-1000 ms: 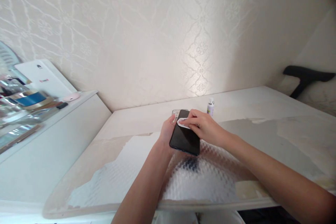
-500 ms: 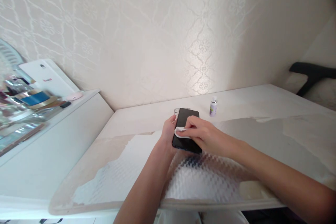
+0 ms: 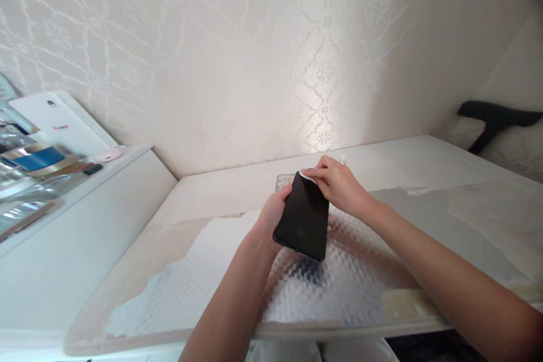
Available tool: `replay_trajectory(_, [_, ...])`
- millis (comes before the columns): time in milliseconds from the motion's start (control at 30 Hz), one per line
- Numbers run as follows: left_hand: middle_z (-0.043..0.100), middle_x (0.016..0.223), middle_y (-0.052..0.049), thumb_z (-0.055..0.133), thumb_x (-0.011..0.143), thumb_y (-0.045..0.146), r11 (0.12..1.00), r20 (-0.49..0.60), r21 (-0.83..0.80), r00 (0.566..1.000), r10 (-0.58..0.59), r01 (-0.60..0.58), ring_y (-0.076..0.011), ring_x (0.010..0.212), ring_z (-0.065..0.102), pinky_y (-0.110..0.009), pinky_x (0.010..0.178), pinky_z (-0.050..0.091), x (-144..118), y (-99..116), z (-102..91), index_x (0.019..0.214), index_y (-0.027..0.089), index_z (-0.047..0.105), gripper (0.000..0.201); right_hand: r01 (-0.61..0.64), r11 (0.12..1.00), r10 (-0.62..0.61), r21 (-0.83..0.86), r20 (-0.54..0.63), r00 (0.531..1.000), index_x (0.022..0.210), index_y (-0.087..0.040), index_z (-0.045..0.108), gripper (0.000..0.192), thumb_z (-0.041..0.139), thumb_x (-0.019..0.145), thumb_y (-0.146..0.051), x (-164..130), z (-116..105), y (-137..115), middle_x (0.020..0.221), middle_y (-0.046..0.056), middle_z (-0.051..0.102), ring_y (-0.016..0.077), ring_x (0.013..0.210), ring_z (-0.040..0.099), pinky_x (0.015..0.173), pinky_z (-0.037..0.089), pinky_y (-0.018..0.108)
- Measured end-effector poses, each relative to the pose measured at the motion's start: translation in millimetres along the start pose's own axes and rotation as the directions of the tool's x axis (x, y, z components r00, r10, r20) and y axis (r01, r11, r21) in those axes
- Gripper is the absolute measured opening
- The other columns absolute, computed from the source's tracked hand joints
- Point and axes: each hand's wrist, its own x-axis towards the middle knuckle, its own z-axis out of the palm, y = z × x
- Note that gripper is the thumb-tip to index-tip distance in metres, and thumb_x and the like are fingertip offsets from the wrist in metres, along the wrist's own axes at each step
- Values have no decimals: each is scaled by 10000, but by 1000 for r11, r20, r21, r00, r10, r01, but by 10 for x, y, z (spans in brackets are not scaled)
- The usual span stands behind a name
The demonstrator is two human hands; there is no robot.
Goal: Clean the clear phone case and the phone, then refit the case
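A black smartphone [image 3: 303,218] is held tilted above the table, its dark screen facing me. My left hand [image 3: 274,215] is closed around it, thumb along the left edge and fingertips showing at the right edge. With my right hand [image 3: 339,181] I pinch a white wiping pad [image 3: 307,175] against the phone's top end; most of the pad is hidden by the fingers. Behind the phone lies a clear phone case [image 3: 283,182] on the table, partly covered. Only the clear cap of a small spray bottle [image 3: 343,160] shows behind my right hand.
A glossy transparent mat [image 3: 212,254] covers the white table [image 3: 224,186]. On the left, a white cabinet [image 3: 114,198] bears jars, a white box [image 3: 63,121] and a pink case [image 3: 108,154]. A black chair part [image 3: 492,119] stands at the right by the wall.
My right hand has moved the pad from the middle of the screen up to the phone's top end. The phone has tilted and come slightly nearer, and the bottle is now mostly hidden.
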Motion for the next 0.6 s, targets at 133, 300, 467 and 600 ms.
replay_trajectory(133, [636,732,-156,271,827,425,999,-45,25,999,25,-24,-252,635,608,-402,660,455,-39,39,-8,912,73,581,477,-32,999,32,-18,-10,999,882,-209,680,259,437,821,-143,-31,-24,31,725,49,515,147,665,499,606,390,276])
replay_trajectory(300, [642,755,-141,249,843,385,992,-74,-53,991,111,-115,-235,639,608,-381,647,460,3,87,-86,961,75,570,461,-39,997,42,68,-42,998,883,-207,678,252,434,831,-171,-94,-41,-7,720,45,521,140,653,509,602,403,280])
replay_trajectory(467, [650,711,-94,344,830,316,960,-216,-71,944,250,-271,-191,592,601,-311,619,463,55,85,-157,932,87,591,352,-58,962,107,266,-172,979,920,-225,669,242,446,830,-196,-155,-35,-146,704,29,496,126,647,494,576,406,266])
replay_trajectory(600, [636,636,-59,391,812,252,940,-307,-85,906,292,-331,-160,525,580,-274,582,457,84,52,-171,855,92,603,269,-31,913,133,407,-225,965,927,-249,668,227,479,814,-193,-179,-30,-254,706,20,490,122,660,485,573,408,261])
